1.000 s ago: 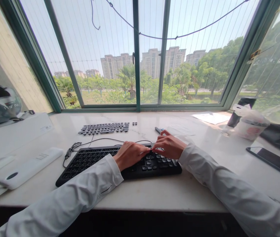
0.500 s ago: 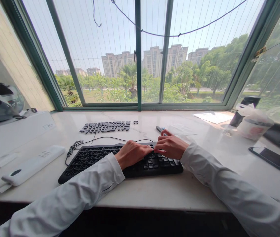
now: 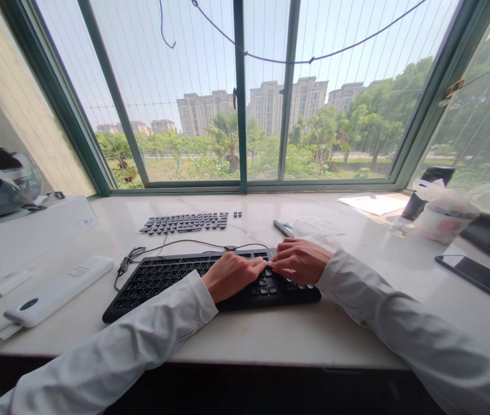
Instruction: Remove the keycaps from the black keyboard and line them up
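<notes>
A black keyboard (image 3: 154, 286) lies on the white counter, with most keycaps off its left and middle part; keycaps sit on the right-hand part. Over its right half, my left hand (image 3: 233, 276) is closed, thumb and fingers pressed together near the upper keys. Facing it, my right hand (image 3: 300, 258) is also closed, and its fingertips meet those of my left. Whatever is between the fingertips is hidden. Just beyond my right hand rests a dark pen-like tool (image 3: 282, 228). Loose keycaps (image 3: 184, 222) are laid out in rows behind the keyboard.
A coiled cable (image 3: 131, 255) runs behind the keyboard. To the left are a white power bank (image 3: 59, 290), a white box (image 3: 67, 222) and a helmet (image 3: 0, 183). On the right are a phone (image 3: 481, 281), a bagged tub (image 3: 444, 219) and paper (image 3: 372, 204). A window stands behind.
My right hand's fingers have come down and drawn together, uncovering more of the pen-like tool. My left hand stays in nearly the same place on the keyboard.
</notes>
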Demonstrator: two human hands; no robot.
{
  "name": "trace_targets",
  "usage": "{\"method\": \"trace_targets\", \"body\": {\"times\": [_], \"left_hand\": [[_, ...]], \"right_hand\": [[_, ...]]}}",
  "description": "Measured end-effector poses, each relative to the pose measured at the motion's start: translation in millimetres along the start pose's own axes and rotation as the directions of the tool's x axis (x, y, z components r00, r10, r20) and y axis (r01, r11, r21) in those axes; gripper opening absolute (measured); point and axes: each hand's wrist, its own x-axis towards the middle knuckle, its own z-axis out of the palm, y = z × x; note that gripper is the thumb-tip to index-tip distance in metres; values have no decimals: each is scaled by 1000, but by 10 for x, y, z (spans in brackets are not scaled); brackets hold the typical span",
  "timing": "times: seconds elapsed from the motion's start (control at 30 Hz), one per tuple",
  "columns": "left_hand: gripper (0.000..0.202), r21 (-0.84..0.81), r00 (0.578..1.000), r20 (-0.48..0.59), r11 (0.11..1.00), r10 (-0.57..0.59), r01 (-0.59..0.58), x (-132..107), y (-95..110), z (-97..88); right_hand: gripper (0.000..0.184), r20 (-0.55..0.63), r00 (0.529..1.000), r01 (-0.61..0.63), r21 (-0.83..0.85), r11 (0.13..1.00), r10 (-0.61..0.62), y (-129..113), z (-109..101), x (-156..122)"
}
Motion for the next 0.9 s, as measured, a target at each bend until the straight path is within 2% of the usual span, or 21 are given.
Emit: {"method": "trace_targets", "body": {"times": [0.27,0.67,0.77,0.83,0.9], "left_hand": [[25,18,999,-19,999,34,-34,-25,11,26],[27,104,998,-33,994,48,-44,-35,53,22],[28,95,999,-24,995,30,-27,-35,54,23],[27,71,999,-27,997,18,-16,-36,48,27],[26,44,999,-41,999,9,-7,-38,40,31]], "right_hand": [[24,7,1000,29,26,999,-29,-10,9,-29],[28,-16,999,32,-24,999,-33,-27,20,-25],[25,-65,997,-44,43,998,46,-17,72,-21],[24,-100,980,-161,132,978,175,-6,117,-11],[20,-109,941,-291,228,929,321,2,155,3]]}}
